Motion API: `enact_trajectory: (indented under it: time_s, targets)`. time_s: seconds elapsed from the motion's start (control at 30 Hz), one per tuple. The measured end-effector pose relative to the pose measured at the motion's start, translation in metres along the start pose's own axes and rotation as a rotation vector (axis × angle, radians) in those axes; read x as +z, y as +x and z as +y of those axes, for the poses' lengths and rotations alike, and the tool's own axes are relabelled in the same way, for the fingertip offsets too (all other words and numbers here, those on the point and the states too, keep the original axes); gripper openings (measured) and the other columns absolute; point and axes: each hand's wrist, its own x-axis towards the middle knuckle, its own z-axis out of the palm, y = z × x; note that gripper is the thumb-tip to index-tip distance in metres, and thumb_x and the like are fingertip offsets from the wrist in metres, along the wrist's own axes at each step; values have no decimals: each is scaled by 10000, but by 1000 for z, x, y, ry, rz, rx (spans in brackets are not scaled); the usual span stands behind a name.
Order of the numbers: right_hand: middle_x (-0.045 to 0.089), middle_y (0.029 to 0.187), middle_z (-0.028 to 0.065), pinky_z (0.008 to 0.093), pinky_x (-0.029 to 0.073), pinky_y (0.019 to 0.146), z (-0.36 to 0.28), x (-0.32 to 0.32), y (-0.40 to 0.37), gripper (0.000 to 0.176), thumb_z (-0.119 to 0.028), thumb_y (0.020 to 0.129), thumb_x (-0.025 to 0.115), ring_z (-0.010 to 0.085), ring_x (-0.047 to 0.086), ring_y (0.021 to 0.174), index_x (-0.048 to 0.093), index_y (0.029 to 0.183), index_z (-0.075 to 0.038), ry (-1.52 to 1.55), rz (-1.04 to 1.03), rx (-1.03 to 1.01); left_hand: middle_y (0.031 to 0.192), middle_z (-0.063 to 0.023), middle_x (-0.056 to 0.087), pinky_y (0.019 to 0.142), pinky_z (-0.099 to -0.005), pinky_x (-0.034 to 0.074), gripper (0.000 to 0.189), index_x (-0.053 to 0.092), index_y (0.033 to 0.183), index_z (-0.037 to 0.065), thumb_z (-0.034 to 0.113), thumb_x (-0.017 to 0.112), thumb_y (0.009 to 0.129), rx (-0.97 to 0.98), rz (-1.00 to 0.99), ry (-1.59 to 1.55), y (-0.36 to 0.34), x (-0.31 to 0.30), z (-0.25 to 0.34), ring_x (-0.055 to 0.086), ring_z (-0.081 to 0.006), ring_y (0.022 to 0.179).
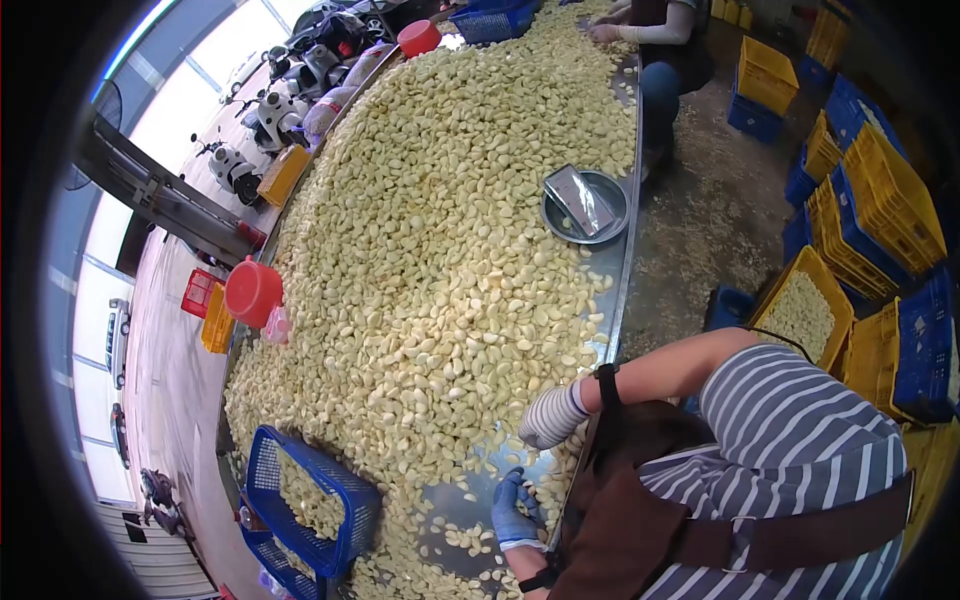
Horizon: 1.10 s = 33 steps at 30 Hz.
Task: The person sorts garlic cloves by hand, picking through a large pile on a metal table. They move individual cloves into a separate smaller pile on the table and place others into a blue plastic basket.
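Pale, peeled garlic-like cloves (430,250) cover most of a long metal table (450,505). My right hand (550,418), in a white striped glove, is low over the cloves near the table's edge, its fingers hidden beneath it. Just below it in the view, my left hand (515,512) wears a blue glove. Its fingers are curled in, and what they hold is too small to name. Between and around both hands, loose cloves lie on bare metal. A blue basket (365,500) with some cloves in it stands farther left.
A metal bowl (622,215) with a phone (580,200) across it rests by the table's right edge. Red tubs (253,292) line the far side. Another person's hand (603,32) is at the top. Stacked yellow and blue crates (893,200) stand at right, scooters (232,170) beyond.
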Motion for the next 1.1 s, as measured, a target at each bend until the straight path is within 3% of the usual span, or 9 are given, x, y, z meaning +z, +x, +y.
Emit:
enact_trajectory:
  time_s: [0.2, 0.33, 0.47, 0.63, 0.73, 0.8, 0.9, 0.93, 1.1]
  targets:
    - [654, 748, 187, 465, 501, 669, 7, 12, -38, 274, -263, 778, 554, 360, 635, 729, 708, 820, -40, -250, -161, 100, 649, 23, 563, 448, -156, 390, 231, 642, 1076, 48, 159, 587, 881, 226, -173, 360, 37, 27, 22, 473, -59, 474]
    - [657, 741, 173, 463, 501, 667, 4, 6, -37, 343, -349, 784, 569, 355, 642, 738, 697, 828, -33, -239, -73, 104, 855, -87, 687, 669, -277, 502, 362, 573, 1229, 14, 170, 551, 903, 893, -251, 816, 92, 74, 17, 620, -197, 677]
    - [667, 790, 152, 427, 492, 717, 6, -22, -43, 418, -451, 826, 549, 323, 645, 803, 691, 921, -70, -143, -229, 150, 961, -169, 675, 726, -332, 485, 417, 530, 1304, 108, 225, 505, 904, 542, -33, 1302, 72, 83, 40, 633, -230, 735]
    - [673, 846, 134, 426, 480, 701, 25, -37, -61, 490, -504, 839, 508, 320, 638, 808, 599, 1226, -217, -417, -332, 198, 915, -90, 676, 577, -285, 478, 424, 513, 1326, 115, 119, 489, 903, 508, 346, 711, 102, -70, 27, 557, -148, 628]
    - [672, 848, 134, 429, 478, 698, 33, -30, -55, 482, -495, 845, 500, 319, 638, 803, 598, 1224, -214, -342, -248, 400, 1068, -91, 629, 441, -294, 449, 557, 345, 1447, 205, 82, 480, 921, 235, 692, 569, 19, -91, 53, 537, -152, 536]
    - [669, 833, 134, 424, 481, 688, 34, -30, -52, 398, -454, 851, 496, 311, 642, 791, 665, 1090, -185, -363, -225, 384, 1097, -101, 618, 451, -291, 483, 600, 335, 1454, 171, 5, 449, 888, 460, 728, 364, 56, -183, 14, 577, -136, 630]
    - [672, 779, 108, 433, 494, 641, 39, -20, -49, 350, -404, 835, 530, 306, 650, 744, 717, 883, -112, -433, -172, 320, 1077, -85, 632, 476, -274, 495, 512, 463, 1373, 123, 3, 457, 875, 475, 610, 512, 33, -172, 4, 595, -134, 704]
    - [672, 779, 108, 433, 494, 641, 36, -21, -50, 350, -404, 835, 530, 306, 650, 744, 717, 883, -112, -440, -179, 319, 1021, -63, 651, 595, -269, 518, 387, 564, 1260, 93, 47, 511, 880, 303, 470, 603, -1, -76, 37, 607, -155, 776]
    - [623, 635, 160, 439, 501, 562, 27, -24, -66, 402, -412, 810, 592, 353, 635, 625, 666, 843, -18, -409, 69, 358, 1022, -187, 658, 812, -400, 494, 379, 557, 1257, 171, 278, 574, 894, 624, -245, 1303, 26, 44, 6, 648, -325, 888]
